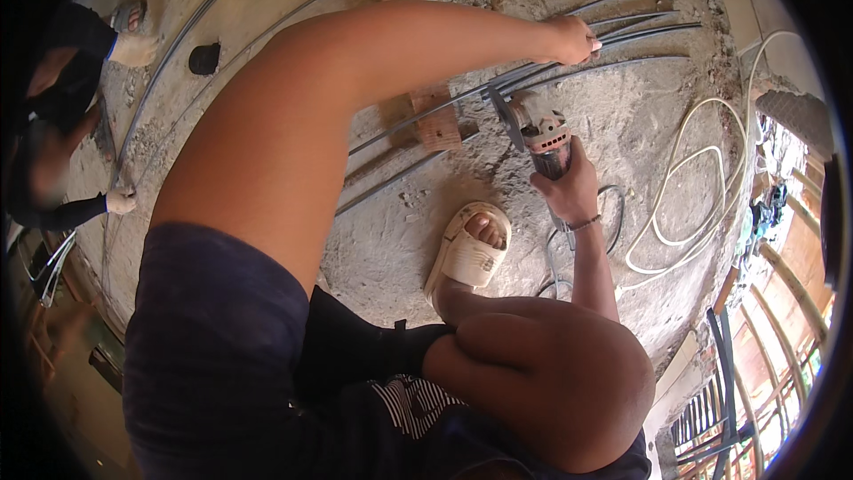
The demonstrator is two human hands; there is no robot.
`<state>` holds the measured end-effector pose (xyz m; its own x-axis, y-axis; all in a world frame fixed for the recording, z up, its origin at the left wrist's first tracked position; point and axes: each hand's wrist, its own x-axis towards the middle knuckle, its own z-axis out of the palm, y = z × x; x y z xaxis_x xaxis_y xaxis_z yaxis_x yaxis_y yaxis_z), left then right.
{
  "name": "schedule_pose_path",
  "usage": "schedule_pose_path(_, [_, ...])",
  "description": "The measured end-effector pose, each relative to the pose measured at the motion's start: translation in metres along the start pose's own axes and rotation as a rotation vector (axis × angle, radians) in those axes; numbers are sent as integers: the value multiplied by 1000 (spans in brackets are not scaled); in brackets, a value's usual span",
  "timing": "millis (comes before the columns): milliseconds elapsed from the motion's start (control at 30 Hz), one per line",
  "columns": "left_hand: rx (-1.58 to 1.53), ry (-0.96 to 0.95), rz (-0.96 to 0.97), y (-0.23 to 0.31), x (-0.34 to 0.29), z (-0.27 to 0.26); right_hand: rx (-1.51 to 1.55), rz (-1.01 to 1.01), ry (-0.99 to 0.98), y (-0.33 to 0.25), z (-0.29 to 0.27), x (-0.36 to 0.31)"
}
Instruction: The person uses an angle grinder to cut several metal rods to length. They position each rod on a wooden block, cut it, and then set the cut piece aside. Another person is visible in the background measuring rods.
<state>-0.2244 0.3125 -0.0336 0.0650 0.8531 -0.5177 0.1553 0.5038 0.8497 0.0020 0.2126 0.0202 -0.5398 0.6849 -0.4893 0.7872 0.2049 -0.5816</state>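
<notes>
My left arm stretches across the upper middle, and my left hand (pixel 573 40) is closed around a bundle of thin dark metal rods (pixel 649 33). Just below it, my right hand (pixel 573 185) grips the body of an angle grinder (pixel 544 132). The grinder's disc stands upright close to the rods, left of the tool's head; I cannot tell whether it touches them. Under the rods lies a reddish-brown wooden board (pixel 437 129). My foot in a cream sandal (pixel 475 256) is planted on the rough floor nearer to me.
A cream cable (pixel 653 273) lies coiled at the right. A dark cord (pixel 619 213) loops beside my right wrist. Long bent rods (pixel 182 40) cross the upper left. At the far left a co-worker's gloved hand (pixel 120 202) hangs near thin wire. A black object (pixel 204 59) rests on the floor.
</notes>
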Motion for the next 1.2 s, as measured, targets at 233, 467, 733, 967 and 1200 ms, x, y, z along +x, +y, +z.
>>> schedule_pose_path(233, [-31,-10,0,1,0,0,2,2,-1,-1,-3,1])
schedule_pose_path(467, [-38,7,1,0,1,1,3,-13,12,-1,-4,0])
schedule_pose_path(733, [-1,16,7,0,1,2,-25,-10,4,2,-2,2])
schedule_pose_path(967, [-8,21,16,1,1,2,-38,-6,-4,2,-2,3])
schedule_pose_path(1200, [-15,20,13,1,0,2,-43,13,-16,1,-3,3])
